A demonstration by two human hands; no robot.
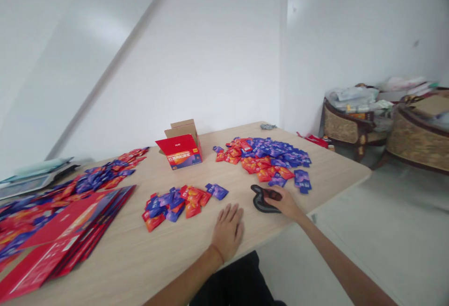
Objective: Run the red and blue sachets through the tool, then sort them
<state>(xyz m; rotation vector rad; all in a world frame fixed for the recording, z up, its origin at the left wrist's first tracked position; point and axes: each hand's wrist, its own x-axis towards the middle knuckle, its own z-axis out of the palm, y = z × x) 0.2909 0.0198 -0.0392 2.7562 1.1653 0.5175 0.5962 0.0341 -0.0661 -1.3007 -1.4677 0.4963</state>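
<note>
My left hand (pixel 227 231) lies palm down on the table near its front edge, fingers stretched out, holding nothing. My right hand (pixel 283 201) grips a dark grey, curved, flat-looking object with a black rim (pixel 262 202) at the table's edge; I cannot make out its kind. Just beyond my left hand is a small pile of red and purple sachets (pixel 175 202). A larger heap of purple and red sachets (pixel 268 151) spreads out past my right hand. Between and behind these piles stands an open red and purple cardboard box (pixel 185 157), flaps up.
Flattened red boxes (pixel 75 231) lie stacked at the left, overlapping another long heap of sachets (pixel 94 177). Plastic-wrapped items (pixel 38 170) sit at the far left. A small grey bundle (pixel 268 127) rests at the back corner. Loaded armchairs (pixel 342 123) stand at the right.
</note>
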